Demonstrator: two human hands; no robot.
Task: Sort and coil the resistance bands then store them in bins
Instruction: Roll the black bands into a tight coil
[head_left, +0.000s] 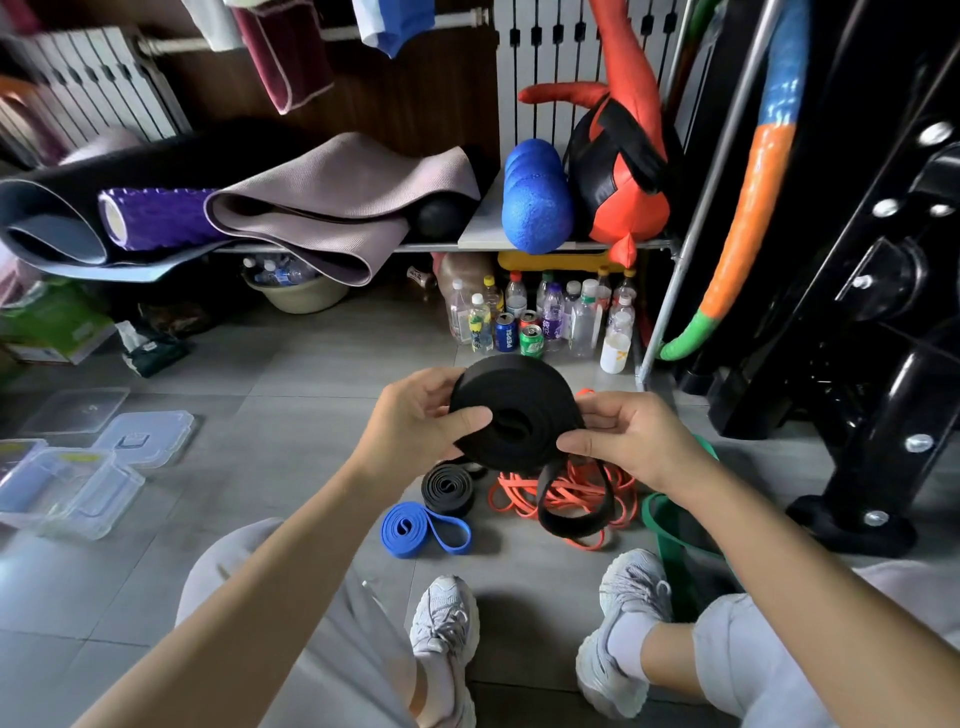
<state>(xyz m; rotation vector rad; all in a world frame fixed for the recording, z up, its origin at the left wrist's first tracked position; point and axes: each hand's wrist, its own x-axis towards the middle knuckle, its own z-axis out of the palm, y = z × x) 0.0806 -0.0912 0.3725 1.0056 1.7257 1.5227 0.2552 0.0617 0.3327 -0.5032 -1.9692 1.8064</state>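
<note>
A wide black resistance band (517, 410) is partly wound into a thick coil held above the floor. My left hand (415, 415) grips the coil's left side, thumb across its face. My right hand (623, 436) pinches the coil's right edge, and the band's loose end hangs below it in a loop (571, 519). On the floor beneath lie a small coiled black band (448, 488), a coiled blue band (423, 529), a tangle of thin orange bands (566, 491) and a green band (675, 530) by my right leg.
Clear plastic bins (67, 488) and loose lids (148, 436) sit on the grey tile floor at left. Bottles and cans (540, 317) stand under a shelf holding rolled mats and foam rollers. A black machine frame (857, 364) rises at right. My shoes are at the bottom.
</note>
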